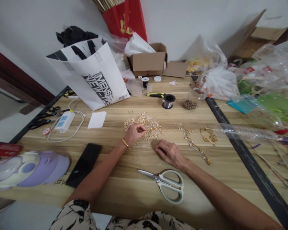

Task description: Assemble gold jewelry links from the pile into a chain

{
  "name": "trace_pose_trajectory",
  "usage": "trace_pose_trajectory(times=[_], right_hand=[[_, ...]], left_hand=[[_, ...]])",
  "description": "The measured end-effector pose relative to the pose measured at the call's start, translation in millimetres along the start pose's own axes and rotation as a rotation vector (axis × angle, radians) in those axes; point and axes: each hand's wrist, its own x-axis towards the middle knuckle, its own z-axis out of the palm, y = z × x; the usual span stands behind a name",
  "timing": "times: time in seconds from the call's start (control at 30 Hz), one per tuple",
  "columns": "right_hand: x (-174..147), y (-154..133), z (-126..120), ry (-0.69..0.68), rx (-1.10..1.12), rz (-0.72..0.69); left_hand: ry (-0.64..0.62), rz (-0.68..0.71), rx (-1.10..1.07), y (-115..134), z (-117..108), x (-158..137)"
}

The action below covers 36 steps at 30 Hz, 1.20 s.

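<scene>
The pile of little shiny bits [152, 125], gold and silvery, sits in the middle of my table [124, 188]. My left hand [134, 134] is over its near side, with the thumb and first finger curled close together in a ring. I can't tell if a bit is pinched there. My right hand [170, 153] rests just below the pile on the right, fingers bent in; what they hold, if anything, is hidden.

Between my hands lies a thin, shiny strand [142, 146], and its right end goes close to my right fingers. I think it is only partly done. A few loose bits [158, 163] lie nearer to me.

Off to the right are a long gold and silver chain [193, 143] and a smaller gold chain [208, 138] — those two look done to me. The pile is big, so I'd say lots is left.

The scissors [157, 179] lie closed near me. Farther back are a wire spool [168, 101], a yellow and black cutter [156, 95] and a jar [191, 103] with more bits inside.
</scene>
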Motion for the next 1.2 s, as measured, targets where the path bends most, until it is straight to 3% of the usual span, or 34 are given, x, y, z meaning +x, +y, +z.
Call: trace_pose_trajectory(times=[0.17, 0.5, 0.67, 0.83, 1.0, 1.2], right_hand=[[1.3, -0.1, -0.2, 0.051, 0.09, 0.059], [8.3, -0.1, -2.5, 0.092, 0.296, 0.397], [16.9, -0.6, -4.2, 0.1, 0.442, 0.503], [22.4, -2.2, -0.2, 0.175, 0.497, 0.503], [17.6, -1.3, 6.0, 0.262, 0.432, 0.43], [17.5, -0.5, 4.0, 0.226, 0.409, 0.42]], left_hand=[[0.002, 0.009, -0.053, 1.4, 0.8, -0.3], [0.066, 0.05, -0.079, 3.7, 0.8, -2.0], [0.025, -0.004, -0.206, 14.4, 2.5, -5.7], [0.017, -0.132, -0.407, 20.0, 13.4, -22.7], [0.031, -0.175, -0.406, 19.4, 20.1, -37.8], [0.09, -0.204, -0.428, 19.1, 21.3, -38.4]])
